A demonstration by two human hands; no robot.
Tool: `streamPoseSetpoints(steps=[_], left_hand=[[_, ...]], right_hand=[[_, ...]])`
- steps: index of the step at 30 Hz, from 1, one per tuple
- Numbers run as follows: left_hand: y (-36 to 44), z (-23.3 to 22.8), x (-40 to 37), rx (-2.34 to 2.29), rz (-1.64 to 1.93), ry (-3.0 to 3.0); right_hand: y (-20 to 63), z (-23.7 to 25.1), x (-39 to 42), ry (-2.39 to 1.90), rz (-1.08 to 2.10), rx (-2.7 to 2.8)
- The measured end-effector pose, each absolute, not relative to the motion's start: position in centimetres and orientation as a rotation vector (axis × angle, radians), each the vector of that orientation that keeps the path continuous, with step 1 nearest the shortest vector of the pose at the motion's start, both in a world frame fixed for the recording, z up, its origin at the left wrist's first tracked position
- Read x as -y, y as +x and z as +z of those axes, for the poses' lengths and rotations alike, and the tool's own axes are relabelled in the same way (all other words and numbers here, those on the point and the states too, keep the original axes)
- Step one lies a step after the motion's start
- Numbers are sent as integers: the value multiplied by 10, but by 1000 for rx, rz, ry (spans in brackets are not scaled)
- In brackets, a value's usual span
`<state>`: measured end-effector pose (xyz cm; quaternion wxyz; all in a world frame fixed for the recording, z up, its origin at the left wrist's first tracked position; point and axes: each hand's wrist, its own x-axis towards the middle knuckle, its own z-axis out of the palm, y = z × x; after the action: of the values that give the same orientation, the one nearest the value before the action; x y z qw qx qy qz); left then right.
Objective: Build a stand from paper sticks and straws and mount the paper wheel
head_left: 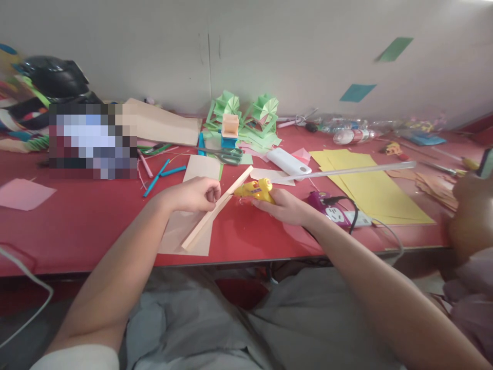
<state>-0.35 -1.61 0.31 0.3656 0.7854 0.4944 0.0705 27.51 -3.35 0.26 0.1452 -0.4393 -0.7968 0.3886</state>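
Note:
My right hand is wrapped round the grip of a yellow hot glue gun. The gun's nozzle points left, at the middle of a folded cream paper strip. Behind the gun a long clear glue stick stretches to the right; whether it sits in the gun I cannot tell. My left hand has its fingers curled and pinched at the strip's left edge. The strip slants across a sheet of beige paper, whose upper part lies partly behind my left hand.
Green scissors, a white phone-like case and green folded-paper models lie beyond my hands. At right are a purple power strip, yellow sheets and another person's arm. Blue paper rolls lie left.

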Motion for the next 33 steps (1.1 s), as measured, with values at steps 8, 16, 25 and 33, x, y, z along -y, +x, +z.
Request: streamPoseSetpoints(steps=[8,16,25,33], left_hand=[[-20,11,17,-1255,75,1978],[-28,14,18,-1290,39,1953],[-35,13,16,-1318,5,1974],[-37,11,15,-1315,-2,1998]], right_hand=[[279,-1,31,-1308,1019,2276],[283,-3,25,-1435,962,2304],[291,2,21,-1468,897,2283],[300,-1,13,-1552,828,2231]])
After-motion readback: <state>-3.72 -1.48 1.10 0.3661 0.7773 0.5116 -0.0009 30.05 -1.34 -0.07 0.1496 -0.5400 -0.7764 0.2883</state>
